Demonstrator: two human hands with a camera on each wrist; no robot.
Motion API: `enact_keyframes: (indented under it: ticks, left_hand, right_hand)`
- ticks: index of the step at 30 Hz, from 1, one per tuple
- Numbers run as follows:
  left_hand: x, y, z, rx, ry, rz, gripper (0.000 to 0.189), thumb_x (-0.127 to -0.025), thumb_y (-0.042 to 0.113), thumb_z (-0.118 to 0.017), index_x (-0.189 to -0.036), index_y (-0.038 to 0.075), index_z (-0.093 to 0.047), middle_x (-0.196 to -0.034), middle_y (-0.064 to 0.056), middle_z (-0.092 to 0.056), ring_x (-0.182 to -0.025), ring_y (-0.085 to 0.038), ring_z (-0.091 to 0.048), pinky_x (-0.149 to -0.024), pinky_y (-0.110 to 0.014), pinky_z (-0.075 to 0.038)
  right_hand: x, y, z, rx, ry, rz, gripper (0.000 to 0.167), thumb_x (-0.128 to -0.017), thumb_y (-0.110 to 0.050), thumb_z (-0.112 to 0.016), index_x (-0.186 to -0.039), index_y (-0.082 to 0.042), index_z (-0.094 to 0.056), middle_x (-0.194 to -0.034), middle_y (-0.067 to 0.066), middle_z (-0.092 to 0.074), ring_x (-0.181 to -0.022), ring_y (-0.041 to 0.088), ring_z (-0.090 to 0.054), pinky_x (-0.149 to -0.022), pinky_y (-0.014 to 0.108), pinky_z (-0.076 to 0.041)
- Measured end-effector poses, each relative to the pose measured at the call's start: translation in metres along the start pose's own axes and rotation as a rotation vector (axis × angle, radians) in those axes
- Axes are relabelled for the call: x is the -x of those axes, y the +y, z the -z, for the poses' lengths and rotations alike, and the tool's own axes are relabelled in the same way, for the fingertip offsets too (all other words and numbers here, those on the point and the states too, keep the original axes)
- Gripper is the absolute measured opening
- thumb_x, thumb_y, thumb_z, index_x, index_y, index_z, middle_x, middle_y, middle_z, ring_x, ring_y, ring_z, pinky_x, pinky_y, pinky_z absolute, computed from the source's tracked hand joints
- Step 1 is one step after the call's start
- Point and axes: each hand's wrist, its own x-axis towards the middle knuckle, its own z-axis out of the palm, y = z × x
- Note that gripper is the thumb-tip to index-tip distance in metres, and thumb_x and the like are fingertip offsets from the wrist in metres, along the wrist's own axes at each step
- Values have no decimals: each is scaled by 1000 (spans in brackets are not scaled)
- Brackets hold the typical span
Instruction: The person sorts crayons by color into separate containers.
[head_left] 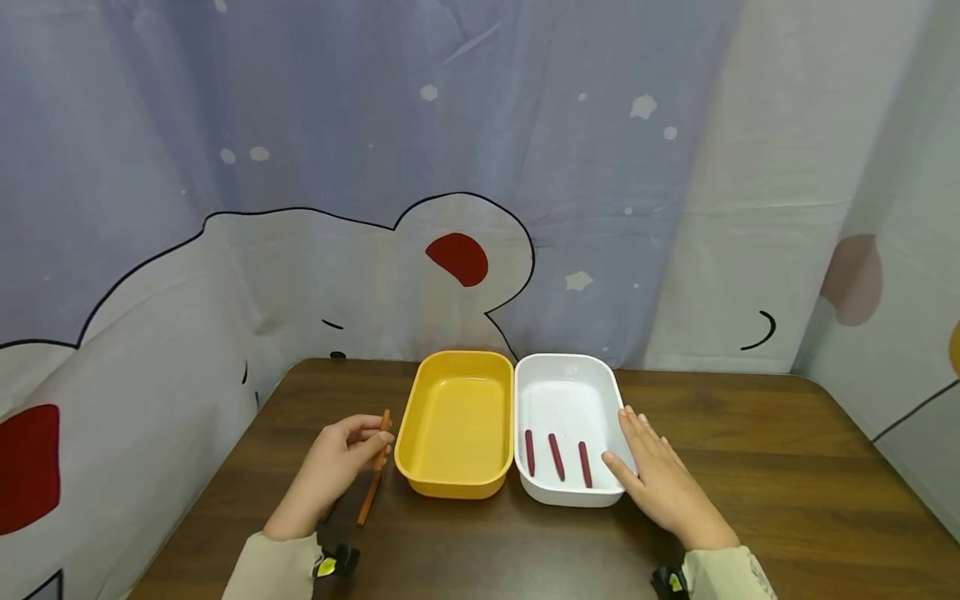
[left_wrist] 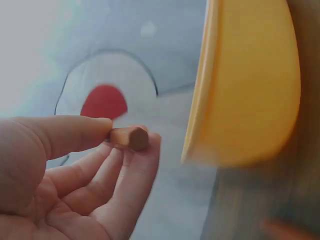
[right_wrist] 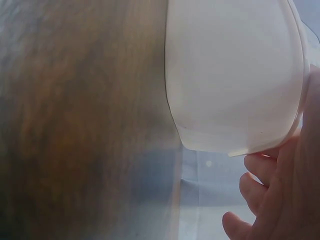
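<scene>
My left hand (head_left: 345, 454) pinches an orange-brown crayon-like stick (left_wrist: 129, 138) between thumb and fingers, just left of the yellow tray (head_left: 420, 483). In the left wrist view its many-sided end points at the camera. A similar orange stick (head_left: 367, 498) lies on the table under that hand. With fingers straight, my right hand (head_left: 663, 483) rests on the right rim of the white tray (head_left: 566, 497). Three dark red sticks (head_left: 557, 457) lie side by side, slightly apart, in the near half of the white tray.
Both trays stand side by side on a brown wooden table (head_left: 750, 467), near its back edge. A printed fabric curtain (head_left: 577, 183) hangs close behind the table and along its sides. Part of a dark stick-like shape (head_left: 330, 510) shows beside the left wrist.
</scene>
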Motion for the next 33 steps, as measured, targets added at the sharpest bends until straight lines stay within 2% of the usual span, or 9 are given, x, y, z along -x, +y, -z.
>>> enact_keyframes:
  ticks: [2,5,9,13,20,23,26,29,33]
  left_hand:
    - [1,4,-8,106,-29,12,37,-100,10,-65,-129,-11,-59,-108,-20,-71,-91,-27,-72,-75,-32,-61]
    - [-1,10,-20,169,-62,23,36,-100,10,-65,-129,-12,-60,-109,-18,-71,-93,-24,-71,-78,-34,-61]
    - [-6,19,-36,201,-100,31,35,-101,10,-63,-128,-13,-59,-112,-21,-71,-95,-23,-71,-81,-37,-61]
    - [-15,28,-55,206,-110,38,32,-101,8,-63,-125,-13,-61,-107,-20,-71,-92,-23,-71,-80,-38,-61]
    - [-32,28,-87,109,-102,-9,26,-97,3,-64,-118,-12,-66,-92,-13,-72,-80,-20,-69,-74,-37,-62]
    - [-40,24,-97,36,-98,-31,24,-96,3,-64,-115,-11,-67,-84,-9,-71,-73,-16,-67,-69,-33,-62]
    - [-47,21,-104,-65,-100,-44,16,-94,4,-63,-103,-7,-70,-73,-6,-68,-63,-14,-63,-63,-28,-58]
    - [-51,21,-111,-137,-104,-30,13,-94,4,-61,-93,-4,-71,-68,-6,-65,-59,-14,-60,-58,-26,-51]
    - [-55,22,-119,-180,-106,-1,14,-96,4,-60,-92,-4,-71,-66,-8,-65,-57,-14,-57,-56,-24,-44]
  right_hand:
    - [0,-1,0,-2,3,6,76,-105,-45,-51,-158,4,-27,-164,23,-24,-149,48,-20,-115,68,-20]
    - [1,-1,1,-6,7,9,76,-105,-45,-52,-157,4,-28,-163,24,-24,-149,48,-21,-115,69,-21]
    - [2,0,1,-11,11,13,76,-105,-45,-52,-157,5,-28,-163,25,-25,-148,49,-22,-114,70,-22]
    - [1,2,0,-8,9,10,76,-105,-45,-51,-157,5,-27,-163,25,-24,-149,48,-21,-114,69,-21]
    - [0,1,-1,-13,9,13,76,-106,-46,-50,-157,4,-27,-164,24,-24,-150,48,-20,-116,68,-19]
    - [1,1,0,-4,1,2,77,-105,-48,-49,-158,3,-27,-164,22,-23,-151,46,-18,-117,67,-18]
    - [1,1,-1,9,-2,-1,76,-105,-49,-49,-158,1,-28,-165,20,-23,-152,43,-18,-118,65,-17]
    - [0,2,-1,20,-5,2,76,-106,-49,-48,-159,1,-28,-165,19,-23,-152,42,-17,-118,65,-17]
    - [0,2,-2,19,-6,-3,76,-106,-49,-48,-159,1,-28,-165,19,-23,-152,42,-17,-118,65,-17]
